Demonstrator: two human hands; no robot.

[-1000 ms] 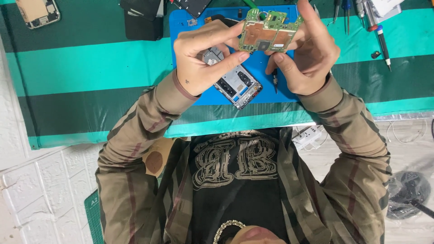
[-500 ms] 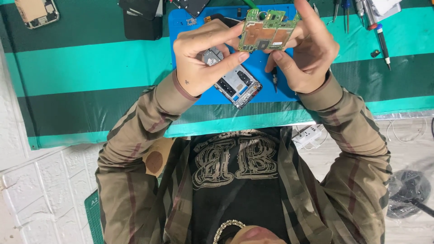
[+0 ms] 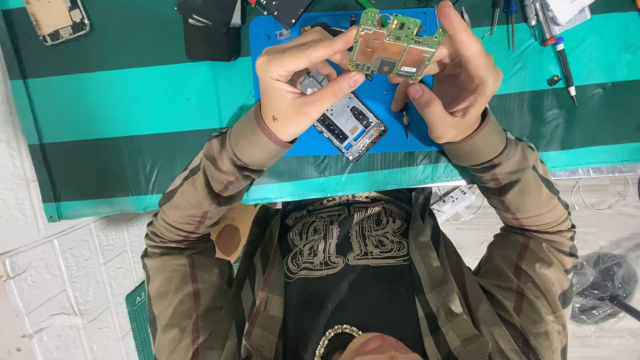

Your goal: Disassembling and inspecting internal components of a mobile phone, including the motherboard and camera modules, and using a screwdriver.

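Hands (image 3: 293, 87) (image 3: 453, 80) pinch green circuit board (image 3: 390, 47) above blue mat (image 3: 267, 40).

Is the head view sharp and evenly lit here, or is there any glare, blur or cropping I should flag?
Head view: even, soft light, with no harsh shadows; the green circuit board between the left hand and right hand is sharp, with no motion blur; faint sheen on the blue rubber work mat; the top edge crops the tools; wide-angle bending at the sides.
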